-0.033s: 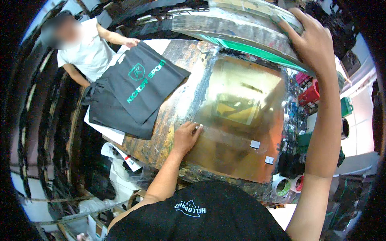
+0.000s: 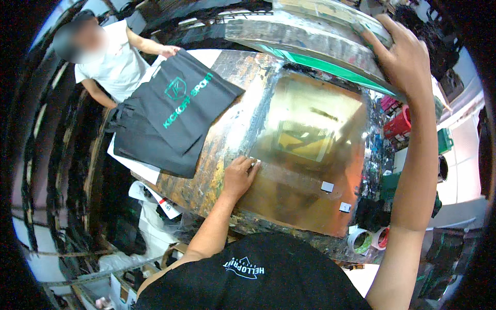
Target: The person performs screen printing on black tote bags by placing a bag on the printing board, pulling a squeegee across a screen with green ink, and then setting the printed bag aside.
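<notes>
My right hand (image 2: 405, 57) is raised at the upper right, its fingers wrapped over the edge of a paint-stained screen-printing frame (image 2: 310, 44). The frame is tilted up, with green showing along its lower side. Below it lies a shiny amber-brown printing board (image 2: 289, 201) with a pale, reflective far part. My left hand (image 2: 239, 178) rests at the board's left edge with curled fingers. A small white tab (image 2: 255, 160) shows between its thumb and forefinger. Two more small tabs, a plain one (image 2: 327, 186) and a marked one (image 2: 345, 207), lie on the board's near right part.
At the left, a person (image 2: 111, 62) in a white top holds a black drawstring bag (image 2: 194, 111) with a green print over the stained table (image 2: 175, 191). Tape rolls (image 2: 359, 241) stand at the near right corner. A red container (image 2: 398, 124) is beyond the board's right side.
</notes>
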`<state>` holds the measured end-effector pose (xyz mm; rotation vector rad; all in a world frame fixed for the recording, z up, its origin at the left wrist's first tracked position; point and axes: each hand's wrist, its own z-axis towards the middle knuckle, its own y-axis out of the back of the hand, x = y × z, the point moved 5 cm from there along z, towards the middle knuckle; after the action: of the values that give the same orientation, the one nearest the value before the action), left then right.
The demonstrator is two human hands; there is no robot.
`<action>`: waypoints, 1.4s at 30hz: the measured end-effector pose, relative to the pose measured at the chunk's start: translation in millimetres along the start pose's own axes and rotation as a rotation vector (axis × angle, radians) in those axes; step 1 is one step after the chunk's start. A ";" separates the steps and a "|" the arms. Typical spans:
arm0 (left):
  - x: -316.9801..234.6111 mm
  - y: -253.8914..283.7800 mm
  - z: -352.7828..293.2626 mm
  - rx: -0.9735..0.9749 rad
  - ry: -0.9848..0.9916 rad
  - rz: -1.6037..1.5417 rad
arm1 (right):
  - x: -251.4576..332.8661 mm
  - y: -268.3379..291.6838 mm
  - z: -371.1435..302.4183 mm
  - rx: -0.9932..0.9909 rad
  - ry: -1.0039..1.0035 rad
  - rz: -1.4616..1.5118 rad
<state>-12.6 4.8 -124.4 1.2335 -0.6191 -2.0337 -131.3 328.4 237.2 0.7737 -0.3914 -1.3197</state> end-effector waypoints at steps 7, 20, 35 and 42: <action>86.9 60.0 50.8 -0.175 0.083 0.522 | -4.4 -6.5 -7.9 -0.013 -0.039 -0.034; 161.9 79.5 73.1 0.232 0.201 0.866 | 2.8 -0.2 -13.3 -0.067 -0.030 -0.051; 53.8 153.2 182.2 0.308 -0.052 0.132 | 18.7 21.8 -5.1 0.208 -0.212 0.067; -34.2 -86.0 164.1 0.432 0.120 -0.111 | 25.1 26.6 1.0 0.295 -0.200 0.104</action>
<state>-174.1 96.0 -91.5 1.6573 -0.9854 -1.9561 -107.1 305.6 252.3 0.8551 -0.7892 -1.2597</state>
